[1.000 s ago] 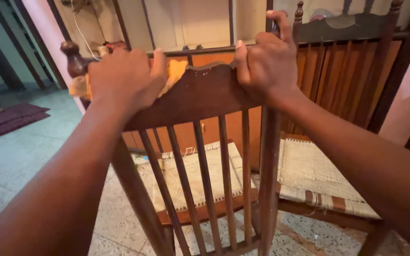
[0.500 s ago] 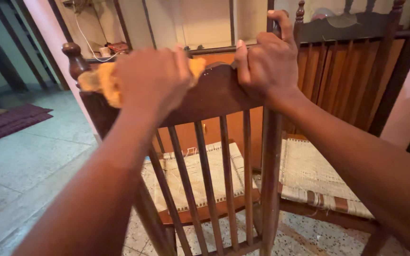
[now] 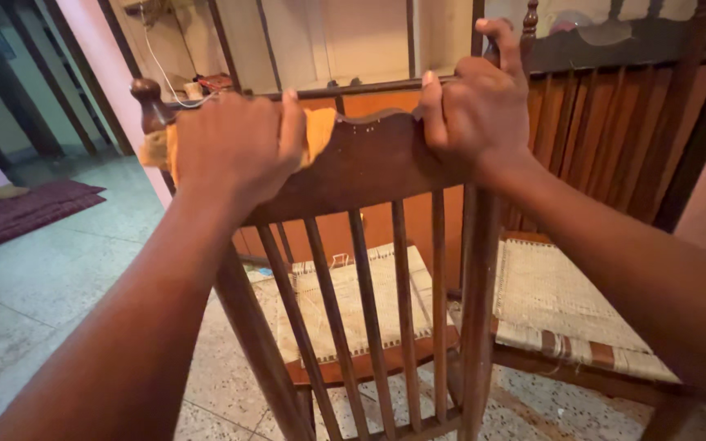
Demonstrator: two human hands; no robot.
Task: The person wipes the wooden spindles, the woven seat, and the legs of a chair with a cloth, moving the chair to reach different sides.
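A dark wooden chair stands tilted in front of me, its carved top rail [image 3: 369, 159] running across the middle of the view. My left hand [image 3: 234, 147] presses a yellow-orange cloth [image 3: 318, 131] onto the left half of that rail, next to the round knob [image 3: 147, 94]. My right hand [image 3: 475, 110] grips the rail's right end where it meets the post. Thin spindles [image 3: 369, 286] drop from the rail to a woven cane seat [image 3: 353, 294].
A second wooden chair with a woven seat [image 3: 557, 302] stands close on the right, against an orange slatted cabinet [image 3: 598, 131]. The floor is speckled tile [image 3: 59, 269], with a dark red mat [image 3: 26, 212] at far left. A white cable [image 3: 157, 57] hangs at the back.
My left hand slid the cloth to the right along the rail, then back to the left. My right hand kept its grip. The view shifted slightly.
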